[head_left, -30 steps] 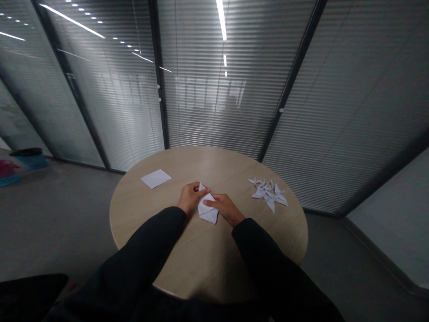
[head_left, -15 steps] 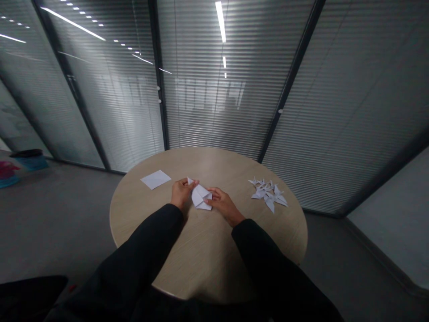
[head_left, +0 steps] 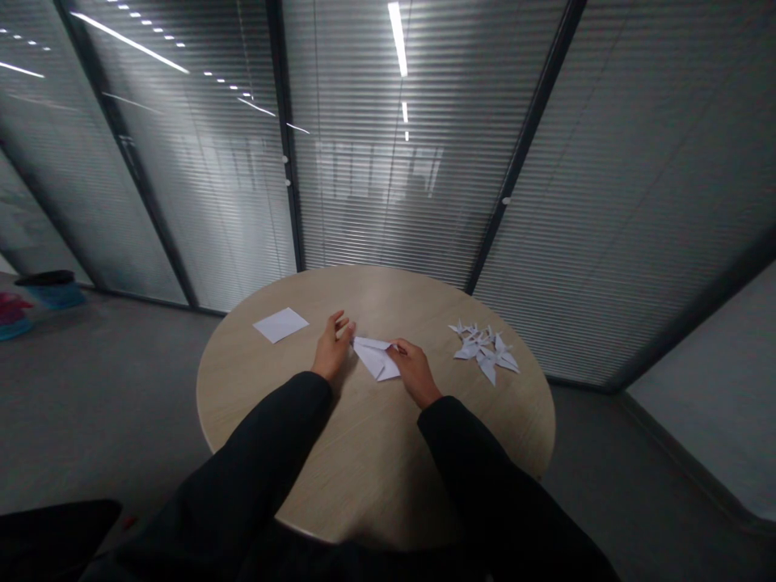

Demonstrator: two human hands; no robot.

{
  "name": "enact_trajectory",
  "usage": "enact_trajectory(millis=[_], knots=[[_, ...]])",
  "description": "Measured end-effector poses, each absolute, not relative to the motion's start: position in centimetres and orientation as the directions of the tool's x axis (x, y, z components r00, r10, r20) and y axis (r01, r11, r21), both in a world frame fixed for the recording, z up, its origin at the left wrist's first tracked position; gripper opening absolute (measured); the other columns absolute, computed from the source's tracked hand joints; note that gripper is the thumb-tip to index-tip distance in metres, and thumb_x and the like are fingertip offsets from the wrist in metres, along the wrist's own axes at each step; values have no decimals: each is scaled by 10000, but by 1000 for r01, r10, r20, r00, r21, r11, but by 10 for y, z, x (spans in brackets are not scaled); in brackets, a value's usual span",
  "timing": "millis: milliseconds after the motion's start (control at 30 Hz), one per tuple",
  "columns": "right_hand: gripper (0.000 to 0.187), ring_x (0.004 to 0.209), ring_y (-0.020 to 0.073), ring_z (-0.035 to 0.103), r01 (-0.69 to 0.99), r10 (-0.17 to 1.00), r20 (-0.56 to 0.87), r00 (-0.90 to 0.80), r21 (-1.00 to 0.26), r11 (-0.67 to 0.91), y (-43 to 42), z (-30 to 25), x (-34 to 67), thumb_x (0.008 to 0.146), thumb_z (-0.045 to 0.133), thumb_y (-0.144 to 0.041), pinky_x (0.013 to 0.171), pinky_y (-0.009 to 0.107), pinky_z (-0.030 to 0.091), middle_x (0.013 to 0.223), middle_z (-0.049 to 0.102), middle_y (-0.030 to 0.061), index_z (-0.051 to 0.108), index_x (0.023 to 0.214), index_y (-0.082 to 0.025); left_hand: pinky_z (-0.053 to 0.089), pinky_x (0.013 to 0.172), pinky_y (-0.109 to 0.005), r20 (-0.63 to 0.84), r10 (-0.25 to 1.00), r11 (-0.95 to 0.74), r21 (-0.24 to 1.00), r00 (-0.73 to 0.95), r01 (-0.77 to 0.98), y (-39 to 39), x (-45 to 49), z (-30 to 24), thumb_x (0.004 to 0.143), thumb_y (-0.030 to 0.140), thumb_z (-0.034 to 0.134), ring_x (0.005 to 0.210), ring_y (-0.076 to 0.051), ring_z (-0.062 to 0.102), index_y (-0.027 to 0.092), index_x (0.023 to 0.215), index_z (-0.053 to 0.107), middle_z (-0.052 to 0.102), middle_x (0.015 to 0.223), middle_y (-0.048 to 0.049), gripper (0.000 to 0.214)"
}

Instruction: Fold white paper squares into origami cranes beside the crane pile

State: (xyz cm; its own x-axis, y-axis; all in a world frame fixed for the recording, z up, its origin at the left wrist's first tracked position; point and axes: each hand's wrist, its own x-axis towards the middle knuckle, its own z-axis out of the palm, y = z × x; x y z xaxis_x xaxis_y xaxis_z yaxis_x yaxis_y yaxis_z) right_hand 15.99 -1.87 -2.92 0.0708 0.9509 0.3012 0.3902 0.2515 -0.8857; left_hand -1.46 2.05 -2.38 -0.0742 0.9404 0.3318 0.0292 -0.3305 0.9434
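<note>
A partly folded sheet of white paper [head_left: 377, 361] is over the middle of the round table, with creases and a folded flap along its top. My right hand [head_left: 415, 372] grips its right side between thumb and fingers. Just left of the paper is my left hand [head_left: 333, 347], its fingers apart and nothing held in them. Its thumb is close to the paper's left corner; whether they touch I cannot tell. Farther left lies a flat white sheet of paper [head_left: 281, 325].
Several folded white paper cranes [head_left: 485, 352] lie in a cluster on the right of the wooden table [head_left: 345, 477]. Glass partitions with blinds [head_left: 388, 210] rise behind it. A blue bin [head_left: 53, 291] stands on the floor at far left.
My left hand has let go of the folded paper and opened. The paper has turned and shifted slightly right in my right hand, now showing a long flap along its top.
</note>
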Motion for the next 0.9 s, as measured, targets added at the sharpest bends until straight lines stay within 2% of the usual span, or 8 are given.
enact_trajectory(millis=[67,133,233,367,533,700,800,900], knots=[[224,644,139,543,482,943,329,57,-836,262,-21,-27,160,822,489,-332,561,219,365,706,636,-1,660,830,-188,410,979,-423,489,872,-472,852,-24,228,19,-17,-23,862,403,550,1216,-254,502,226,1242,543,556,1292,-142,419],[221,646,138,536,540,937,347,40,-797,273,-24,-25,160,836,475,-315,569,221,354,713,634,2,660,839,-194,315,1073,-457,597,791,-598,706,134,378,16,-17,-21,852,397,572,1323,-266,391,217,1212,575,538,1324,-132,402],[212,634,138,531,580,933,358,29,-767,276,-25,-23,159,843,456,-282,565,223,340,701,626,1,652,830,-201,292,1093,-482,586,722,-690,573,367,442,11,-16,-17,812,400,633,1304,-274,423,214,1229,573,551,1323,-129,460],[219,632,146,534,601,935,356,-3,-746,286,-25,-24,158,842,430,-242,576,232,346,714,630,7,644,831,-196,251,1112,-512,528,694,-720,511,490,470,7,-14,-14,752,395,706,1222,-271,517,229,1247,561,598,1278,-116,542],[209,677,152,554,608,921,384,-63,-717,341,-26,-25,159,857,459,-284,624,241,377,746,644,16,642,851,-185,364,1042,-441,473,714,-693,580,516,428,5,-14,-13,694,332,757,1157,-269,565,199,1197,602,636,1223,-122,543],[183,683,159,577,587,923,378,-66,-733,342,-28,-24,159,859,498,-312,621,252,399,752,650,13,638,864,-194,461,784,-291,410,832,-528,791,374,308,1,-14,-10,714,283,714,814,-219,662,220,996,710,724,871,-71,289],[168,778,179,604,582,905,423,-40,-726,365,-28,-24,159,850,528,-301,714,292,447,853,670,34,623,946,-203,396,613,-243,381,872,-472,821,308,322,1,-13,-8,698,280,697,589,-162,556,204,761,714,643,624,-21,100],[264,961,220,589,632,816,578,19,-639,438,-28,-23,158,848,540,-300,866,384,450,1032,648,88,586,1085,-193,303,520,-230,363,892,-444,812,268,379,3,-13,-7,706,317,656,492,-117,396,184,538,599,489,483,27,221]])
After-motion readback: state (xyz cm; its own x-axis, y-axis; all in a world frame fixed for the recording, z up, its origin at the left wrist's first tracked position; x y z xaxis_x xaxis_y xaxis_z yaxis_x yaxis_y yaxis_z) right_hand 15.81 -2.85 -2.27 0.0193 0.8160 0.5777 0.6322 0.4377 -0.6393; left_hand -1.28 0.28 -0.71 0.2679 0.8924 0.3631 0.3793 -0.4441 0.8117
